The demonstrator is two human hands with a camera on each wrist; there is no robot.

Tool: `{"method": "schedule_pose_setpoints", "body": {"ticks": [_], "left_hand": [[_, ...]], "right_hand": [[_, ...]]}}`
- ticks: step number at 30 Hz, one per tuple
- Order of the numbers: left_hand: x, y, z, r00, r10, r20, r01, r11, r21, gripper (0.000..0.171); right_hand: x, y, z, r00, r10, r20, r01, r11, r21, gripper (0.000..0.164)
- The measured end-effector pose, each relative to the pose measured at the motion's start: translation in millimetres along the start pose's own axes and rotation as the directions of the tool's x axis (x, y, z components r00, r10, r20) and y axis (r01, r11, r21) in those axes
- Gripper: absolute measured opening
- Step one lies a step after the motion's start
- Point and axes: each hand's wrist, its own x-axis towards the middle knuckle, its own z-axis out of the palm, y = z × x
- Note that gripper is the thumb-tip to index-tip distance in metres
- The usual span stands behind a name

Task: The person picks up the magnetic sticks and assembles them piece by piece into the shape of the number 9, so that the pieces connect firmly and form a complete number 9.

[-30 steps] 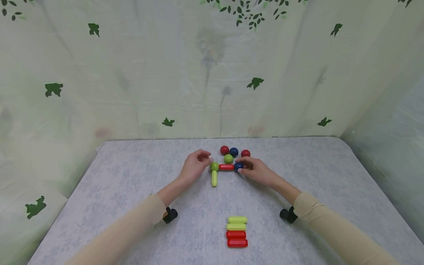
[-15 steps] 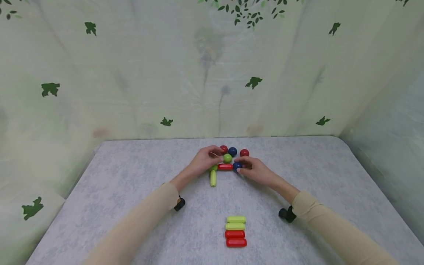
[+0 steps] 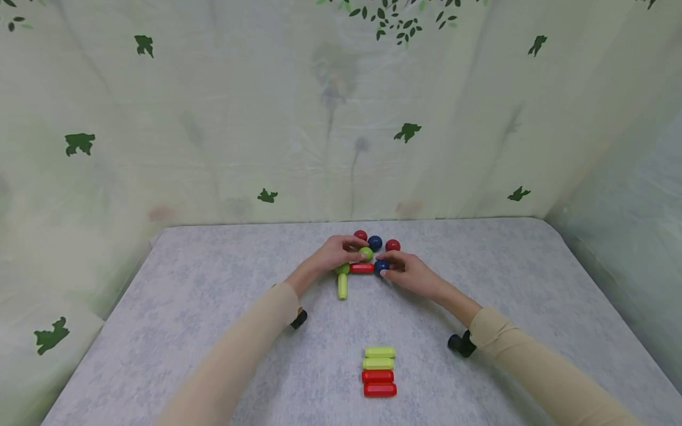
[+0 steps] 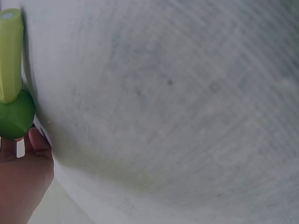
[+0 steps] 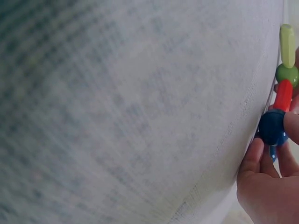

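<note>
Between the thumb and fingers of my right hand is a blue ball, joined to one end of a red stick. The stick's other end meets a green ball, from which a yellow-green stick points toward me. My left hand reaches over this joined green ball and partly hides it in the head view. Its thumb and fingers close around a second, loose green ball just behind the red stick.
Behind the hands lie a red ball, a dark blue ball and another red ball. Nearer me, two yellow-green sticks and two red sticks form a stacked row on the grey tabletop. A printed cloth backdrop stands behind.
My left hand has moved right and away from me, from beside the joined green ball to the loose one. The left red ball shifted slightly back. My right hand stays on the blue ball.
</note>
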Motion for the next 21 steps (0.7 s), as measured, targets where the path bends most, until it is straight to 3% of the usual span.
{"method": "schedule_pose_setpoints", "body": {"ticks": [8,21], "left_hand": [[0.2,-5.0,-5.6,0.998,-0.063,-0.018,0.061,0.993,-0.102,0.033],[-13.7,-11.0,-13.8,0.985,-0.150,-0.087,0.117,0.945,-0.306,0.034]], "right_hand": [[1,1,2,1.000,-0.005,-0.006,0.005,1.000,0.000,0.037],[-1,-2,3,1.000,0.006,-0.022,-0.007,1.000,-0.024,0.038]]}}
